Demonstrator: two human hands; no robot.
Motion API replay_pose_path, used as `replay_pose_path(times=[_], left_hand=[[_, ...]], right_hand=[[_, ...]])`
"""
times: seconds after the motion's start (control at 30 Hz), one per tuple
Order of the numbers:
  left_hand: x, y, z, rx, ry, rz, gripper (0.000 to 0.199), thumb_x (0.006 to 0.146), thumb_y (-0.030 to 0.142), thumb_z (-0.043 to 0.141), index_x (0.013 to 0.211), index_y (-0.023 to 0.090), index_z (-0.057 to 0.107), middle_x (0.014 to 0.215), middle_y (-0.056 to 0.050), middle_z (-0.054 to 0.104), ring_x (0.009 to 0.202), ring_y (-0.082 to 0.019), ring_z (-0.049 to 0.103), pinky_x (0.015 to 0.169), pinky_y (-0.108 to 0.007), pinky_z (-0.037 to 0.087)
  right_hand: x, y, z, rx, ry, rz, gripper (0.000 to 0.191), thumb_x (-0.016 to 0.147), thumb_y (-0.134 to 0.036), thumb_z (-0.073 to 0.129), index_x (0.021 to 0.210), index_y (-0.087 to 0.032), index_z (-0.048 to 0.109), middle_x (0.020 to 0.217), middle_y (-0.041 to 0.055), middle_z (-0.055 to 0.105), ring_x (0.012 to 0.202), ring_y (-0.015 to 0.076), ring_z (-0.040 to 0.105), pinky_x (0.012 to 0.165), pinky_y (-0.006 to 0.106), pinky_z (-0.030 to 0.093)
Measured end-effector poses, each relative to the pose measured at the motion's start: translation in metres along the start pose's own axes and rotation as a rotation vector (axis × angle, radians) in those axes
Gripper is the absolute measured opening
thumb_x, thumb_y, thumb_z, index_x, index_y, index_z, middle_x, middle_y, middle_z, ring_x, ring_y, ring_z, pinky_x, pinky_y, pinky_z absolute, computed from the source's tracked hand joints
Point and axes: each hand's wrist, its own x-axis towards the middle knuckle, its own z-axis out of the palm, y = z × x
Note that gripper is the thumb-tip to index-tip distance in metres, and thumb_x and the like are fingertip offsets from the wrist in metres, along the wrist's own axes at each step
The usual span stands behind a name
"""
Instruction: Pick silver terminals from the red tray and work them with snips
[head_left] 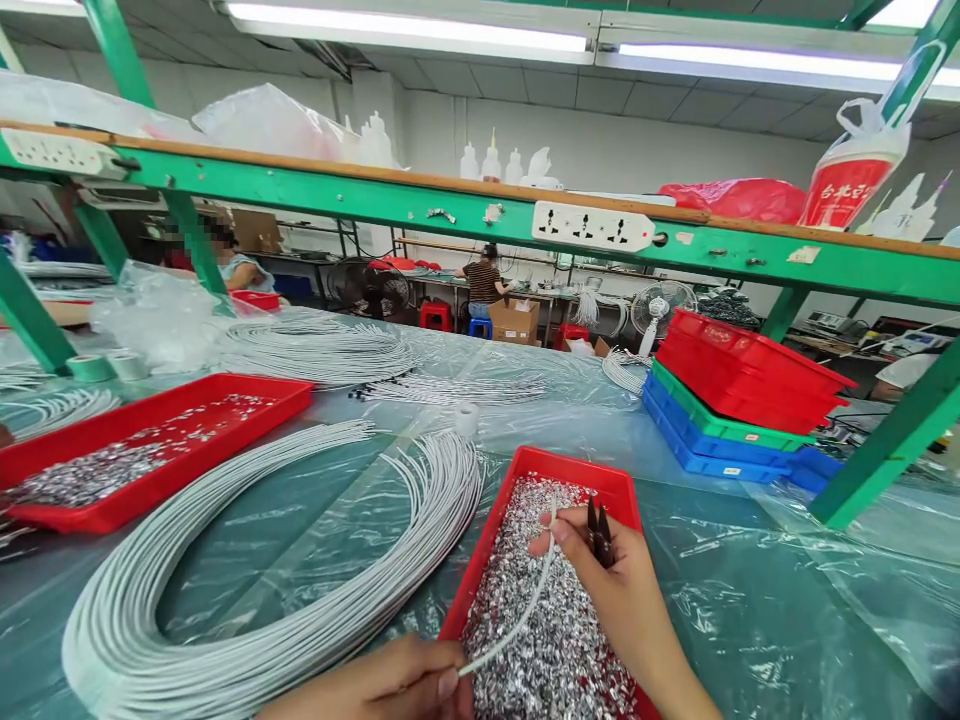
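Note:
A thin white cable [520, 630] curves upward over the near red tray [480, 560]. At the bottom, my left hand [394, 682] is closed around the lower part of this cable. My right hand [616, 575] pinches the cable close to its upper end between thumb and finger. A dark, two-jawed tool like small pliers [599, 535] rests in the same hand with its tips pointing up; its handles are hidden. Below both hands, the tray holds a heap of small shiny metal pieces [544, 630]. Left of it lies a large coiled bundle of white cables [300, 660].
Another red tray [274, 392] with metal pieces stands at left. Stacked red, green and blue trays [742, 375] are at right. A green shelf frame [390, 205] with a power strip [592, 225] crosses ahead. More cable coils [315, 355] lie behind. Two people sit in the background.

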Motion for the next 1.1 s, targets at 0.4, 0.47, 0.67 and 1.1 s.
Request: replay_pose_path(times=[0.4,0.47,0.67,1.1], left_hand=[[0.051,0.096,0.003,-0.289,0.532,0.509,0.01,0.079,0.029,0.067,0.081,0.019,0.065,0.086,-0.002,0.063,0.083,-0.017,0.059,0.077,-0.03,0.048],[0.055,0.1,0.004,-0.368,0.506,0.528,0.01,0.076,0.027,0.068,0.073,0.019,0.063,0.084,-0.002,0.063,0.079,-0.016,0.06,0.074,-0.029,0.05],[0.054,0.098,0.001,-0.32,0.608,0.586,0.01,0.081,0.026,0.065,0.073,0.021,0.069,0.083,-0.002,0.069,0.08,-0.017,0.065,0.072,-0.029,0.053],[0.054,0.093,0.0,0.101,0.577,0.673,0.02,0.091,0.026,0.058,0.074,0.02,0.065,0.064,0.002,0.066,0.056,-0.011,0.058,0.051,-0.02,0.043]], right_hand=[[-0.017,-0.01,0.007,-0.033,0.096,-0.042,0.027,0.084,-0.038,0.065,0.068,-0.017,0.063,0.058,-0.0028,0.05,0.053,0.0117,0.042,0.05,0.022,0.033],[-0.019,-0.011,0.008,-0.083,0.137,-0.066,0.028,0.084,-0.038,0.064,0.065,-0.017,0.062,0.056,-0.0034,0.045,0.052,0.0111,0.038,0.049,0.023,0.03],[-0.014,-0.017,0.002,-0.118,0.262,-0.036,0.009,0.07,-0.03,0.072,0.073,-0.022,0.07,0.051,-0.0056,0.047,0.043,0.0101,0.032,0.042,0.022,0.028],[-0.018,-0.019,-0.004,-0.141,0.27,-0.211,0.019,0.074,-0.019,0.07,0.082,-0.036,0.076,0.06,-0.0059,0.067,0.046,0.0116,0.054,0.046,0.022,0.042]])
